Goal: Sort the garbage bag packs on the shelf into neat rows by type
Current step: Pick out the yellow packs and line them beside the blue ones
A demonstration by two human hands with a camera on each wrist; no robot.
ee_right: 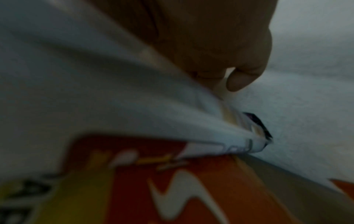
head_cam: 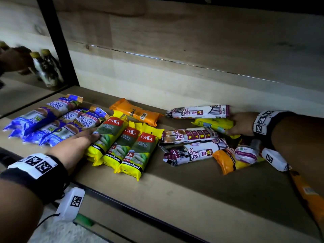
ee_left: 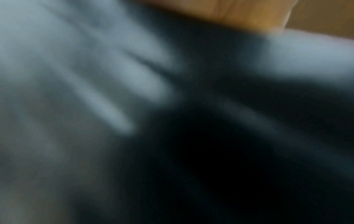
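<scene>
On the wooden shelf (head_cam: pixel 192 190), several blue Singlet Handle packs (head_cam: pixel 57 120) lie at the left. Three yellow CASA packs (head_cam: pixel 129 148) lie side by side in the middle, with an orange pack (head_cam: pixel 136 112) behind them. White-and-purple Draw String packs (head_cam: pixel 198 112) sit jumbled at the right. My left hand (head_cam: pixel 94 135) lies flat, its straight fingers pressing the leftmost yellow pack's left side. My right hand (head_cam: pixel 240 123) grips the right end of another yellow pack (head_cam: pixel 215 124) between two Draw String packs; its thumb (ee_right: pixel 239 81) pinches a pale edge. The left wrist view is only blur.
Orange, yellow and white packs (head_cam: pixel 235 158) lie heaped under my right forearm, and one orange pack (head_cam: pixel 310 195) reaches the shelf's right front. A black upright post (head_cam: pixel 57 41) divides off a section with bottles (head_cam: pixel 47 67). The wooden back wall (head_cam: pixel 175 67) stands close behind.
</scene>
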